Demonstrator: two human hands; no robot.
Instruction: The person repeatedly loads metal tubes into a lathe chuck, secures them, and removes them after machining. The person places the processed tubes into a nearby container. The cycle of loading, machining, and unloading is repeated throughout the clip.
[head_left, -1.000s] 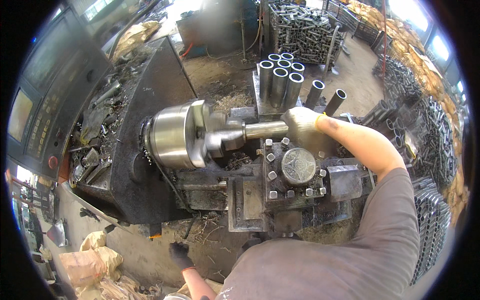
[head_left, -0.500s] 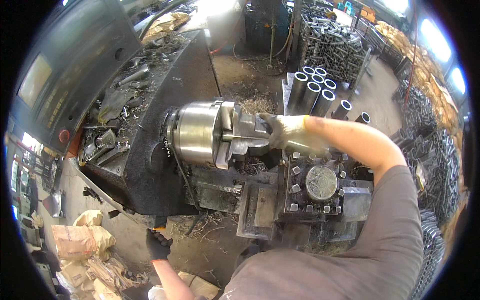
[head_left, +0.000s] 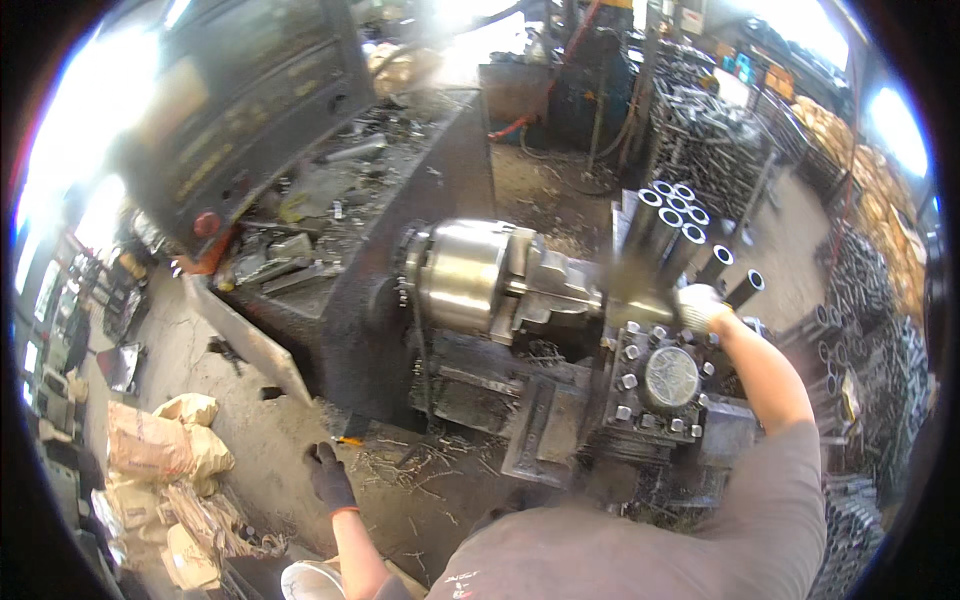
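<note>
My right hand [head_left: 703, 307], in a white glove, is beyond the square tool post [head_left: 670, 378] on the right, near the standing metal tubes [head_left: 692, 233]. It is blurred, so its fingers and anything in them cannot be made out. To its left is the lathe chuck [head_left: 465, 275], a shiny cylinder with stepped jaws [head_left: 555, 285]. My left hand [head_left: 331, 480], in a dark glove, is raised at lower left with its fingers apart and nothing in them. A small orange-tipped part [head_left: 348, 440] lies just above it, not touching.
Metal scraps cover the machine's top [head_left: 330, 205] at upper left. Brown paper sacks [head_left: 160, 440] are heaped at lower left, and chips [head_left: 430, 470] litter the floor under the lathe. Crates of metal parts [head_left: 710, 125] stand at the back right, with more stacked along the right side.
My right hand has left the chuck jaws and moved right, toward the tubes. My left hand has come away from the orange-tipped part and opened. The view has shifted.
</note>
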